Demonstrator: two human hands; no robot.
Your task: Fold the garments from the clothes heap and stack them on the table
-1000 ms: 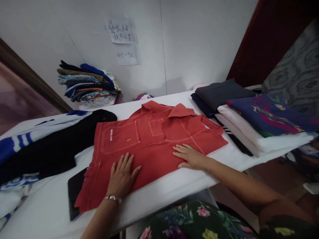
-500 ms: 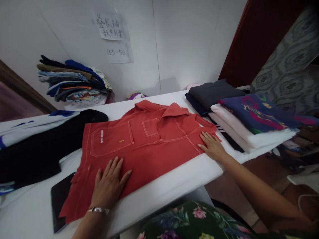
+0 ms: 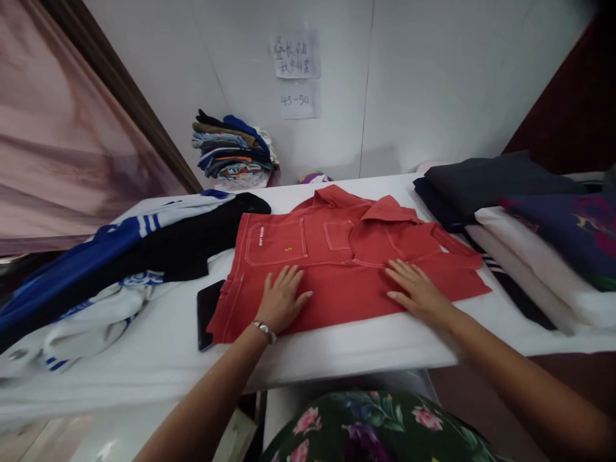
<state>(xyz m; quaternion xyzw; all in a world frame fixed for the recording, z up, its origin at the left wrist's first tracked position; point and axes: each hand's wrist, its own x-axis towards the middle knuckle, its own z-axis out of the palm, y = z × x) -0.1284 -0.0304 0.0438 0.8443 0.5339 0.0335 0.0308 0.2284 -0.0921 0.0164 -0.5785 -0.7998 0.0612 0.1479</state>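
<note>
A folded red collared shirt with white stitching and chest pockets lies flat on the white table. My left hand, with a silver bracelet at the wrist, rests palm down on the shirt's near left part, fingers spread. My right hand lies flat on the shirt's near right part, fingers stretched out. Both hands are open and hold nothing.
A dark flat phone-like object pokes out from under the shirt's left edge. A heap of black, blue and white clothes lies at the left. Folded garments are stacked at the right. Another folded pile stands by the wall under paper notes.
My right hand slid back from the shirt's right edge toward its middle. The view swung left and pulled back. My left hand stayed on the shirt.
</note>
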